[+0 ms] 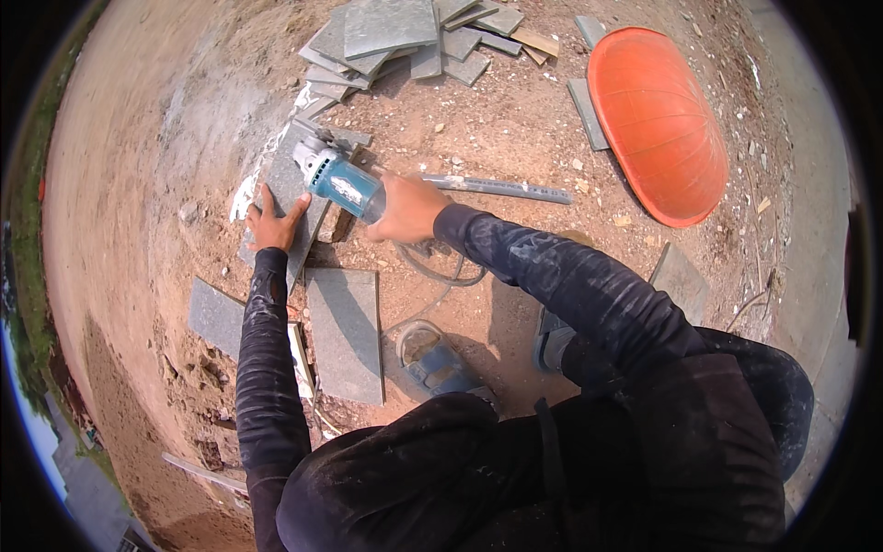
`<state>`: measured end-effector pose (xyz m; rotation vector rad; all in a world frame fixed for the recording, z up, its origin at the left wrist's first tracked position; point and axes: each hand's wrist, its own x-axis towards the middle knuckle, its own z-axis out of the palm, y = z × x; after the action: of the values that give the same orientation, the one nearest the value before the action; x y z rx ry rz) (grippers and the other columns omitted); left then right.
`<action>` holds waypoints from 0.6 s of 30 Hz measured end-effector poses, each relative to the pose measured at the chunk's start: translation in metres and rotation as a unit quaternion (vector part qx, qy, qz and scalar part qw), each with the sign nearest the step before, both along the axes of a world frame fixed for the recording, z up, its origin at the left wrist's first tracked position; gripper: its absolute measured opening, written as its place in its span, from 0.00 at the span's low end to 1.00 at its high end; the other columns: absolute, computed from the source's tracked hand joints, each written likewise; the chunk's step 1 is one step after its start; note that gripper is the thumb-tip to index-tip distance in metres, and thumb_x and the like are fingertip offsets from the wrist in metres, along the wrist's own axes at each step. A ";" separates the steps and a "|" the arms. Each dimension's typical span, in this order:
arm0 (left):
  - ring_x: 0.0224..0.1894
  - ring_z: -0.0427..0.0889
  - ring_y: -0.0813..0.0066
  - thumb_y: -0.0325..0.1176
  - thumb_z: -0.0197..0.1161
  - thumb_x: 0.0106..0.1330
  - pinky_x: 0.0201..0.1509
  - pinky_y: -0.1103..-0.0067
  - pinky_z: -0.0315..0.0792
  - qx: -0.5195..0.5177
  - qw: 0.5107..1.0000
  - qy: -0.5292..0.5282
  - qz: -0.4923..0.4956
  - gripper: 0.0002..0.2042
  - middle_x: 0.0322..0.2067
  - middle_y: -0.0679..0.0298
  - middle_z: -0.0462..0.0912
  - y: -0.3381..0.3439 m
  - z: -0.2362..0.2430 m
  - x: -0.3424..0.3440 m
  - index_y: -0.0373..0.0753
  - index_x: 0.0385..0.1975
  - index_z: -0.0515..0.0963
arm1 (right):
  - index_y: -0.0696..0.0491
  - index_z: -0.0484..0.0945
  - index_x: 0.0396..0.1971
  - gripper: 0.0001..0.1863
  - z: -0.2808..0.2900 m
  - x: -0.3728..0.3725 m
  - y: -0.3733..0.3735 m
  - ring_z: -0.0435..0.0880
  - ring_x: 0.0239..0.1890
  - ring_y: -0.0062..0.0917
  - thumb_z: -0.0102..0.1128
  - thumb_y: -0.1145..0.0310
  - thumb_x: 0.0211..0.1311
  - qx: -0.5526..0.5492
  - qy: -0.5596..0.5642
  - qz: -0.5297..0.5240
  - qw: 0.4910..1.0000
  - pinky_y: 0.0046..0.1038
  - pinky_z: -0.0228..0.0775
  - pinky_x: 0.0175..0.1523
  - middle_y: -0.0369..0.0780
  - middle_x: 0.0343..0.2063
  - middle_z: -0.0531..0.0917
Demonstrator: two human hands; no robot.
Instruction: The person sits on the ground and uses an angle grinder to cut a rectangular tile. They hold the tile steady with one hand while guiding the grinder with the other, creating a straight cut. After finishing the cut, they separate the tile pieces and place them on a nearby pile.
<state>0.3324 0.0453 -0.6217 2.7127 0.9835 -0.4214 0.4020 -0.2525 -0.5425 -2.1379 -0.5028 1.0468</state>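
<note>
Gripping teal cylindrical grinder (346, 187) (probably heavy) by rear body: right hand (410, 205); left hand (273, 228) spreads on grey stone slab (286, 175), likely brittle.

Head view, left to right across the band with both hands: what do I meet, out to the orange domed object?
Left hand → blue grinder → right hand → gray tube → orange domed object.

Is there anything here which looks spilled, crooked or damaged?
Yes: a white streak runs beside the grey slab under the left hand, looking like spilled powder or paste against the brown soil. The far slabs lie heaped askew.
</note>
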 end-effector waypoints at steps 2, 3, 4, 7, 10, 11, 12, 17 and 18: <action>0.73 0.42 0.43 0.78 0.59 0.42 0.62 0.32 0.38 0.001 1.000 -0.002 -0.001 0.55 0.70 0.44 0.47 -0.001 0.001 0.000 0.60 0.71 0.50 | 0.69 0.72 0.45 0.41 -0.003 -0.001 -0.001 0.84 0.40 0.45 0.70 0.51 0.35 -0.001 0.005 0.001 1.000 0.35 0.76 0.47 0.56 0.37 0.82; 0.73 0.42 0.43 0.78 0.59 0.42 0.62 0.32 0.38 0.002 1.000 -0.003 -0.001 0.55 0.70 0.44 0.47 0.000 0.001 0.000 0.60 0.71 0.50 | 0.70 0.70 0.48 0.42 -0.002 -0.001 -0.001 0.84 0.39 0.45 0.69 0.52 0.37 0.003 0.002 0.002 1.000 0.35 0.76 0.47 0.56 0.37 0.82; 0.73 0.42 0.43 0.78 0.59 0.42 0.62 0.32 0.38 0.003 1.000 -0.004 -0.002 0.55 0.70 0.44 0.47 0.000 0.001 -0.001 0.60 0.71 0.50 | 0.71 0.68 0.50 0.43 -0.002 -0.002 -0.002 0.84 0.39 0.45 0.68 0.53 0.38 0.007 -0.001 0.003 1.000 0.35 0.77 0.46 0.57 0.36 0.82; 0.73 0.43 0.43 0.78 0.59 0.42 0.62 0.32 0.38 0.002 1.000 0.003 0.000 0.55 0.70 0.44 0.47 -0.001 0.002 0.000 0.60 0.71 0.50 | 0.72 0.66 0.53 0.44 -0.002 -0.003 -0.004 0.84 0.39 0.45 0.67 0.54 0.40 0.010 -0.004 0.005 1.000 0.36 0.76 0.46 0.58 0.36 0.82; 0.73 0.43 0.42 0.79 0.59 0.42 0.62 0.32 0.38 0.001 1.000 0.002 0.000 0.55 0.70 0.44 0.47 -0.001 0.002 0.000 0.60 0.71 0.50 | 0.72 0.66 0.53 0.44 -0.001 -0.003 -0.006 0.84 0.39 0.45 0.67 0.54 0.40 0.007 -0.003 0.007 1.000 0.36 0.76 0.46 0.58 0.36 0.82; 0.73 0.43 0.42 0.79 0.59 0.42 0.62 0.32 0.38 0.000 1.000 -0.001 -0.001 0.55 0.70 0.44 0.47 -0.001 0.002 0.000 0.60 0.71 0.50 | 0.72 0.66 0.53 0.44 0.000 -0.003 -0.007 0.84 0.39 0.46 0.67 0.54 0.40 0.005 -0.002 0.008 1.000 0.36 0.76 0.46 0.58 0.37 0.82; 0.72 0.43 0.42 0.79 0.59 0.42 0.62 0.32 0.38 -0.001 1.000 -0.004 -0.001 0.55 0.70 0.44 0.47 -0.001 0.001 0.000 0.60 0.71 0.50 | 0.71 0.66 0.53 0.44 0.000 -0.003 -0.007 0.84 0.39 0.46 0.67 0.54 0.40 0.006 -0.004 0.007 1.000 0.36 0.76 0.46 0.58 0.37 0.82; 0.72 0.43 0.41 0.78 0.59 0.41 0.62 0.32 0.37 -0.002 1.000 -0.014 -0.001 0.55 0.70 0.43 0.47 0.001 -0.002 -0.002 0.60 0.71 0.51 | 0.71 0.67 0.53 0.44 0.002 -0.004 -0.008 0.84 0.39 0.46 0.67 0.54 0.39 0.004 -0.008 0.006 1.000 0.37 0.76 0.46 0.58 0.37 0.82; 0.72 0.43 0.41 0.78 0.60 0.41 0.62 0.32 0.37 -0.004 1.000 -0.014 -0.001 0.55 0.70 0.43 0.47 0.001 -0.001 -0.002 0.60 0.71 0.51 | 0.71 0.67 0.53 0.44 0.002 -0.004 -0.009 0.84 0.39 0.46 0.67 0.54 0.39 0.006 -0.008 0.005 1.000 0.37 0.76 0.46 0.58 0.37 0.82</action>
<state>0.3308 0.0464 -0.6230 2.7063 0.9692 -0.3857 0.3982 -0.2610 -0.5400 -2.1377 -0.5275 1.0299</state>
